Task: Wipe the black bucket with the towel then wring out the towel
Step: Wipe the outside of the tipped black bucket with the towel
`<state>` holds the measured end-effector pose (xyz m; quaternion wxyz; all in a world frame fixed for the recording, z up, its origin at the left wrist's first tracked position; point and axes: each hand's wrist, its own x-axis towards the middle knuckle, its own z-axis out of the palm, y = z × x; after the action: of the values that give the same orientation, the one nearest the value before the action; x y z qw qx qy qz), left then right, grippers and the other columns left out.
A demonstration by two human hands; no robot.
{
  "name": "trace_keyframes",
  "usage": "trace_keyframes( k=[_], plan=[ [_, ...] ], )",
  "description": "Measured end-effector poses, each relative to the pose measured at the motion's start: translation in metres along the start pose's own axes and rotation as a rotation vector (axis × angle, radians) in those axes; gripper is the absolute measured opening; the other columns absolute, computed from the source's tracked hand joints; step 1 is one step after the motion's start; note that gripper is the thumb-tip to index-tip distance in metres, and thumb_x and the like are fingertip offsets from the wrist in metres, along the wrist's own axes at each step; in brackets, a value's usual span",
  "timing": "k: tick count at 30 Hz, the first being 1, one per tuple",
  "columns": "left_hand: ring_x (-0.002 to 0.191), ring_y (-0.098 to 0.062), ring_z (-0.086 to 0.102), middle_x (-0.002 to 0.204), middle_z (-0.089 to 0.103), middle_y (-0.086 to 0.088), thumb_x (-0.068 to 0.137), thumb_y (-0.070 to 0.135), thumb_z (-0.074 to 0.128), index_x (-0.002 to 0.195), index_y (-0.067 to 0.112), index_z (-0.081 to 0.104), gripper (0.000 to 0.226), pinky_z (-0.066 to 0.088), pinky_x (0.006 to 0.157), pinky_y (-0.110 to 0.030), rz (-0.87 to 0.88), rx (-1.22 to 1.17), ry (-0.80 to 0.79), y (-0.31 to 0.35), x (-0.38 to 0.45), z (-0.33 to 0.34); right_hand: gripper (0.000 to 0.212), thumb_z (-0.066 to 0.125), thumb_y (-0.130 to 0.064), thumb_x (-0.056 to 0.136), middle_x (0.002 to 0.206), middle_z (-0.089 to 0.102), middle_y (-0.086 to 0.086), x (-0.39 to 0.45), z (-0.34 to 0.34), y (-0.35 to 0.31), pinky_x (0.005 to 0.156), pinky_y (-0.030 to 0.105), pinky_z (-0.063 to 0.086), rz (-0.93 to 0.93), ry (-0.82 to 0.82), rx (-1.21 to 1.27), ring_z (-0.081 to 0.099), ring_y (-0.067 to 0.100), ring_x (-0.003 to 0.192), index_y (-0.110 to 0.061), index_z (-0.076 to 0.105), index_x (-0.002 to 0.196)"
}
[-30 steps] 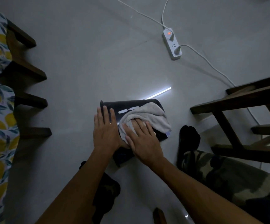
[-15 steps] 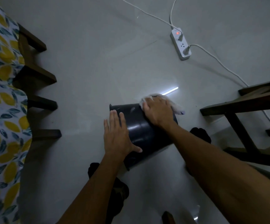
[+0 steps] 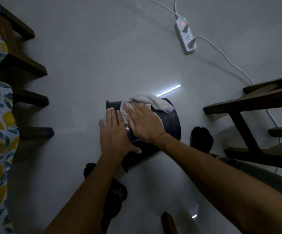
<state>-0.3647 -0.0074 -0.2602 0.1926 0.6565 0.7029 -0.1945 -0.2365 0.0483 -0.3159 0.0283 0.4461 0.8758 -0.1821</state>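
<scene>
Head view shows my right hand back over the middle of the black bucket, flat and spread, pressing the towel against the curved wall; half a second ago it was out at the far end, toward 1 o'clock, so the stroke has returned toward me. A second ago it was lower still, so I judge I am scrubbing back and forth along the side, with wiping under way and wringing not yet begun. My left hand lies open, palm down, on the bucket's 9 o'clock flank, steadying it as before. The bucket lies on its side on the floor at centre frame, between my feet. Its mouth faces away from the camera, so I cannot tell what, if anything, is inside. The power strip sits well apart at 1 o'clock.
</scene>
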Motion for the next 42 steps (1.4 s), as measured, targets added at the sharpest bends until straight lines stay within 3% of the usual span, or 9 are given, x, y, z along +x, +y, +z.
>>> trace_keyframes(
  k=[3,5,10,15,19,22,29,37,42],
  plan=[
    [0.152,-0.032,-0.013,0.164,-0.015,-0.02,0.034,0.095,0.066,0.156,0.004,-0.011,0.171,0.005,0.12,-0.062,-0.017,0.067,-0.06,-0.003,0.012,-0.013,0.043,0.029,-0.038,0.105,0.118,0.068,0.015,0.038,-0.014,0.036,0.085,0.045,0.052,0.204,-0.042,0.13,0.066,0.034,0.104,-0.012,0.058,0.123],
    [0.152,-0.031,-0.015,0.164,-0.016,-0.019,0.033,0.095,0.066,0.156,0.005,-0.012,0.172,0.003,0.118,-0.065,-0.015,0.073,-0.085,-0.002,0.016,-0.017,0.044,0.028,-0.04,0.105,0.107,0.07,0.015,0.038,-0.021,0.066,0.086,0.046,0.05,0.352,-0.048,0.132,0.067,0.038,0.097,-0.012,0.062,0.111],
    [0.152,-0.031,-0.014,0.165,-0.013,-0.018,0.03,0.095,0.067,0.157,0.006,-0.011,0.173,0.003,0.118,-0.065,-0.005,0.078,-0.068,-0.003,0.028,-0.018,0.046,0.03,-0.033,0.106,0.14,0.057,0.013,-0.055,-0.011,0.054,0.108,0.047,0.044,0.395,0.199,0.078,0.051,0.033,0.133,-0.013,0.05,0.143],
    [0.153,-0.03,-0.013,0.165,-0.014,-0.018,0.029,0.097,0.065,0.156,0.005,-0.012,0.174,0.006,0.12,-0.062,-0.003,0.057,-0.027,-0.007,0.013,-0.003,0.056,0.034,-0.038,0.101,0.155,0.045,0.014,-0.062,-0.004,-0.012,0.121,0.053,0.029,0.078,0.091,0.149,0.035,0.032,0.148,-0.013,0.04,0.151],
    [0.152,-0.032,-0.013,0.164,-0.016,-0.019,0.033,0.095,0.067,0.157,0.006,-0.01,0.17,0.008,0.12,-0.062,0.008,0.039,0.001,-0.003,-0.001,-0.001,0.046,0.028,-0.042,0.104,0.114,0.07,0.011,0.032,-0.027,0.005,0.09,0.045,0.055,0.212,0.033,0.288,0.067,0.028,0.103,-0.019,0.056,0.133],
    [0.152,-0.034,-0.012,0.164,-0.015,-0.02,0.035,0.092,0.069,0.157,0.005,-0.008,0.169,0.012,0.121,-0.058,0.019,0.018,0.038,-0.001,-0.007,0.002,0.052,0.029,-0.051,0.101,0.129,0.065,0.019,0.045,-0.03,0.061,0.095,0.049,0.049,0.448,-0.157,0.326,0.062,0.04,0.116,-0.017,0.058,0.127],
    [0.15,-0.038,-0.018,0.162,-0.018,-0.024,0.035,0.089,0.074,0.156,0.001,-0.008,0.171,0.02,0.123,-0.048,0.021,-0.034,0.091,0.01,-0.032,0.015,0.046,0.022,-0.042,0.109,0.112,0.065,0.015,-0.04,-0.012,0.08,0.079,0.041,0.046,0.841,0.18,0.578,0.063,0.036,0.1,-0.012,0.056,0.117],
    [0.147,-0.043,-0.025,0.157,-0.028,-0.029,0.048,0.079,0.079,0.157,0.012,-0.014,0.158,0.028,0.12,-0.047,0.091,-0.018,0.088,0.015,-0.032,-0.004,0.043,0.029,-0.04,0.109,0.105,0.063,0.015,-0.06,-0.026,0.086,0.074,0.03,0.037,0.927,0.274,0.721,0.056,0.028,0.088,-0.01,0.057,0.121],
    [0.149,-0.046,-0.013,0.16,-0.014,-0.032,0.065,0.048,0.088,0.158,0.006,0.002,0.134,0.029,0.116,-0.058,0.116,-0.036,0.303,-0.009,-0.015,-0.008,0.043,0.029,-0.044,0.109,0.104,0.066,0.01,-0.031,-0.047,0.08,0.062,0.022,0.04,0.857,0.351,0.772,0.06,0.022,0.087,-0.014,0.058,0.123]
  ],
)
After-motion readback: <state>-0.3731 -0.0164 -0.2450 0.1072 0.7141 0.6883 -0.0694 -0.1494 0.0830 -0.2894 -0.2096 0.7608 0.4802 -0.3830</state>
